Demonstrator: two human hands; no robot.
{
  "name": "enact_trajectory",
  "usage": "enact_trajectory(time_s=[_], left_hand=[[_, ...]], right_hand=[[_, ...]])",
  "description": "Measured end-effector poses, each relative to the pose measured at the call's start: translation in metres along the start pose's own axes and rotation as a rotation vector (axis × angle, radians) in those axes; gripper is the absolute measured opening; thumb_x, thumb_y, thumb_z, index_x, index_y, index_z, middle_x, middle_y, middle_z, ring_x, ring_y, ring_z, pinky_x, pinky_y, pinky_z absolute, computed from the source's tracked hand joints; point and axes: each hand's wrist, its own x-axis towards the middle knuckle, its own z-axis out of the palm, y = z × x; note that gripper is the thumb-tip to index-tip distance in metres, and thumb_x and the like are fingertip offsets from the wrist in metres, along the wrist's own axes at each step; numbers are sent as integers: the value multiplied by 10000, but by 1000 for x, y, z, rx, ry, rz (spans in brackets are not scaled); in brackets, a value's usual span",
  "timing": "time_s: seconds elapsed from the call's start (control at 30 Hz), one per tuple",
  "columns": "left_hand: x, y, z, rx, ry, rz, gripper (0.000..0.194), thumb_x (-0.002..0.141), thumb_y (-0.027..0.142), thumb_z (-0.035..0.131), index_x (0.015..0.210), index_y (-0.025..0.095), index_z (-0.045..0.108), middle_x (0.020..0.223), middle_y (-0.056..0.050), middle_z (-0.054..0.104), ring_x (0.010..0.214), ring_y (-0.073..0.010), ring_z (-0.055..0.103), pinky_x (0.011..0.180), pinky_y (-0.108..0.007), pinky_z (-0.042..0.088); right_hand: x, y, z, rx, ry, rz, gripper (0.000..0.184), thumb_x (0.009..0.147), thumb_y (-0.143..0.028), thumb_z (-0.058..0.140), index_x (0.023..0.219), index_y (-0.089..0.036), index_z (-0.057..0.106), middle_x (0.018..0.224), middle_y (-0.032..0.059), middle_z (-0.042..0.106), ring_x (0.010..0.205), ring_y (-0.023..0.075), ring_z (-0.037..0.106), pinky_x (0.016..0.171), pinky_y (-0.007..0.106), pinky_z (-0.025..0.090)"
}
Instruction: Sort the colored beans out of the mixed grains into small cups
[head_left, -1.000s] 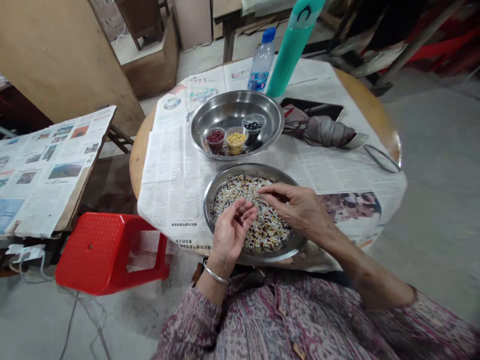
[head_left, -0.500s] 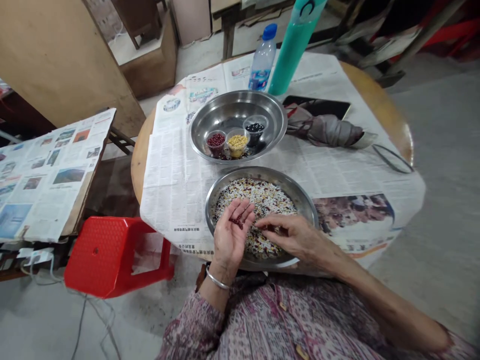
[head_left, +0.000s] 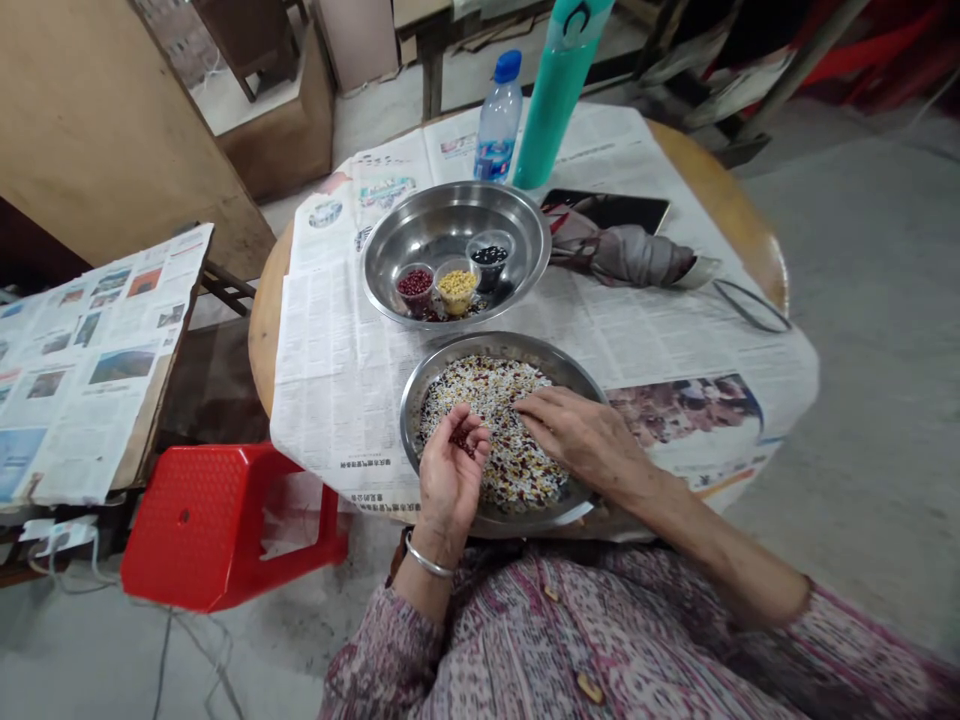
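My left hand (head_left: 452, 475) is cupped palm up over the near edge of a steel basin, its fingers curled around a small heap of red beans (head_left: 465, 442). Below lies a mix of white rice grains with yellow, black and red beans (head_left: 487, 385) in the near steel basin (head_left: 581, 385). Over the right part of that basin is my right hand (head_left: 577, 435), back up, fingers close together and bent toward the mix. Whatever its fingertips hold is hidden. Behind, three plastic cups carry red beans (head_left: 415, 285), yellow beans (head_left: 457, 288) and black beans (head_left: 490, 258).
The cups stand in a second steel basin (head_left: 397, 225) on a newspaper-covered round table (head_left: 322, 370). Farther back are a water bottle (head_left: 499, 120), a teal bottle (head_left: 551, 110), a dark phone (head_left: 630, 212) and a folded grey umbrella (head_left: 637, 255). A red stool (head_left: 195, 520) stands at left.
My left fingers have curled in more around the red beans. My right hand has moved away from the left palm, up and over the mix. The view has shifted slightly.
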Motion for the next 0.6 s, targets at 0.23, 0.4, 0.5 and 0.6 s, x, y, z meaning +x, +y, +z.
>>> enact_trajectory(time_s=[0.23, 0.4, 0.5, 0.6], left_hand=[[-1, 0, 0, 17, -11, -18, 262, 1001, 198, 493, 895, 122, 721, 798, -34, 669, 682, -73, 616, 721, -187, 505], [0, 0, 0, 28, -6, -11, 261, 1002, 203, 498, 906, 120, 725, 813, -36, 668, 688, -76, 613, 766, -207, 507], [-1, -1, -1, 24, -18, -3, 256, 999, 206, 503, 911, 114, 725, 808, -38, 666, 693, -77, 617, 745, -205, 509], [-1, -1, -1, 5, -25, -9, 250, 998, 200, 501, 911, 114, 720, 792, -33, 665, 679, -72, 619, 688, -188, 501]], right_hand=[[1, 5, 4, -54, -82, 11, 220, 951, -196, 482, 905, -198, 697, 927, 102, 737, 895, 239, 678, 777, 340, 512], [-1, 7, 2, -81, -54, 17, 254, 972, -210, 466, 900, -200, 710, 928, 94, 747, 847, 225, 686, 738, 327, 503], [-4, 7, 2, -48, -30, 55, 255, 968, -210, 471, 945, -209, 725, 973, 91, 755, 871, 227, 699, 722, 328, 514], [-5, 6, 0, 68, 19, 103, 259, 955, -220, 477, 972, -207, 735, 982, 93, 760, 890, 230, 709, 763, 343, 540]])
